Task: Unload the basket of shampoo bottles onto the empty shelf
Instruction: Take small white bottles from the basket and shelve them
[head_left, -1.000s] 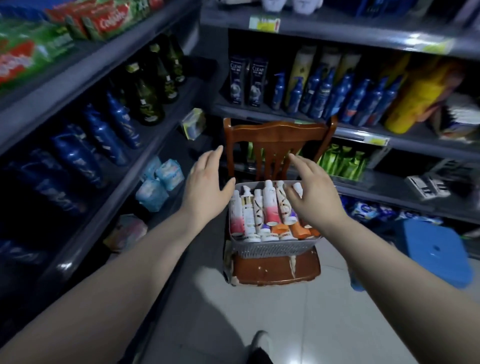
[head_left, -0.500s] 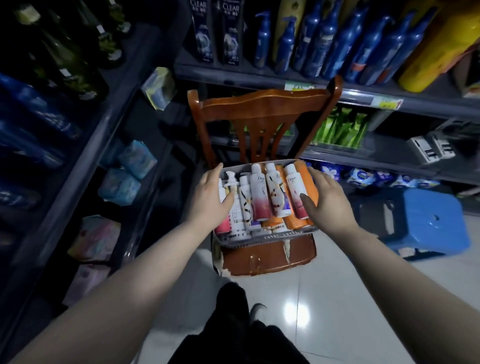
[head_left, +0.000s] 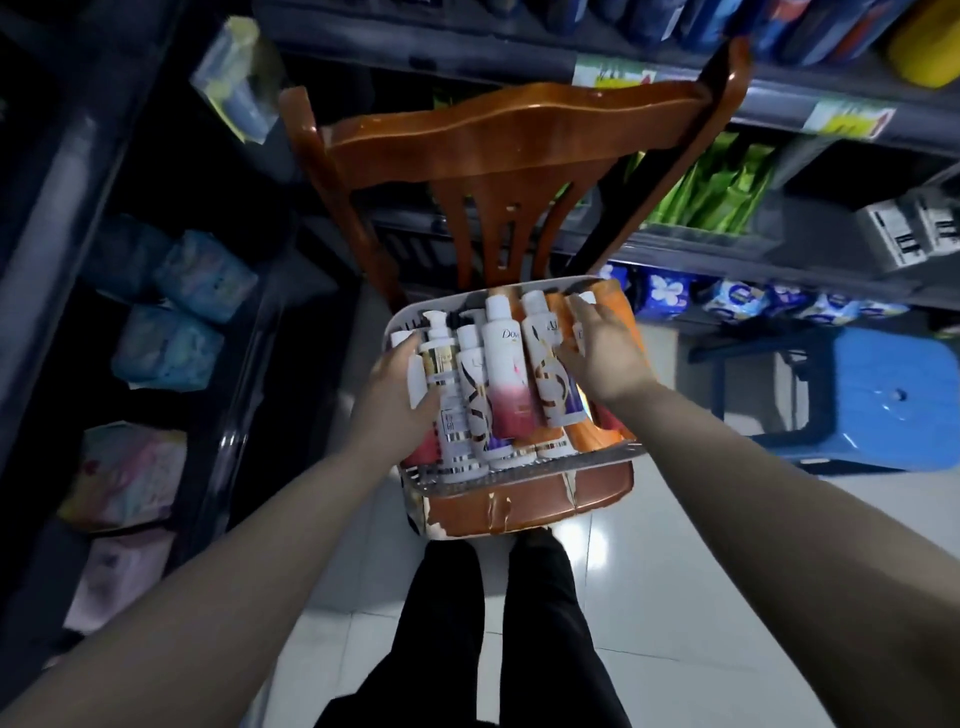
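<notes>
A grey mesh basket (head_left: 467, 480) sits on the seat of a brown wooden chair (head_left: 509, 135), packed with several shampoo bottles lying side by side. A white and pink Dove bottle (head_left: 506, 374) lies in the middle. My left hand (head_left: 395, 400) is inside the basket's left side, fingers wrapped around a white bottle (head_left: 415, 382) at the far left. My right hand (head_left: 608, 353) covers the right side, fingers curled over a white-capped bottle (head_left: 587, 300) beside the orange ones (head_left: 618, 312).
Dark shelving on the left holds blue soft packs (head_left: 171, 332) and pastel packages (head_left: 124, 467). Shelves behind the chair carry green packs (head_left: 717, 192) and blue bottles. A blue plastic stool (head_left: 883, 395) stands right of the chair. My dark-trousered legs (head_left: 467, 623) are at the chair's front.
I have stepped closer and the view has tilted down. Both hands have gone from the basket's outer edges into it, closing onto bottles.
</notes>
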